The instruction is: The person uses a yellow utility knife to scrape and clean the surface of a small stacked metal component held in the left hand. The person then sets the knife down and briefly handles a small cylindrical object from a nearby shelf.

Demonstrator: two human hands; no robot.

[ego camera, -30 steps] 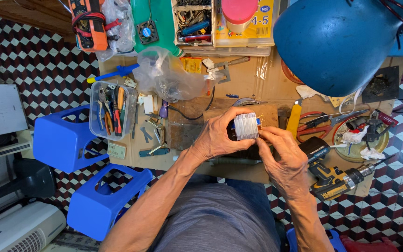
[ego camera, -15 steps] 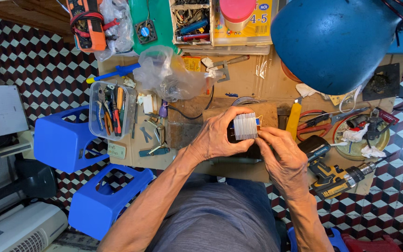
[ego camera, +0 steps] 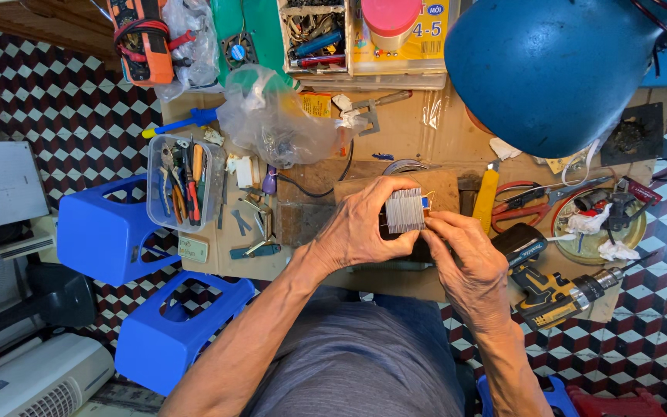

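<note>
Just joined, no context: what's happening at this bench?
A person at a cluttered workbench holds a small ribbed grey metal block over it. The left hand wraps it from the side; the right hand pinches its right edge, where yellow and blue bits show. A cordless drill lies by the right wrist, and a clear tub of hand tools sits to the left.

Left of your grip: clear tool box [ego camera: 185, 184] full of pliers, two blue stools [ego camera: 106, 228] further out over the checkered floor [ego camera: 55, 116]. Above it: crumpled plastic bag [ego camera: 275, 120]. Right of it: yellow-handled knife [ego camera: 485, 198], cordless drill [ego camera: 553, 282], dish of scraps [ego camera: 600, 224]. Blue lamp shade [ego camera: 550, 69] overhangs upper right.
</note>
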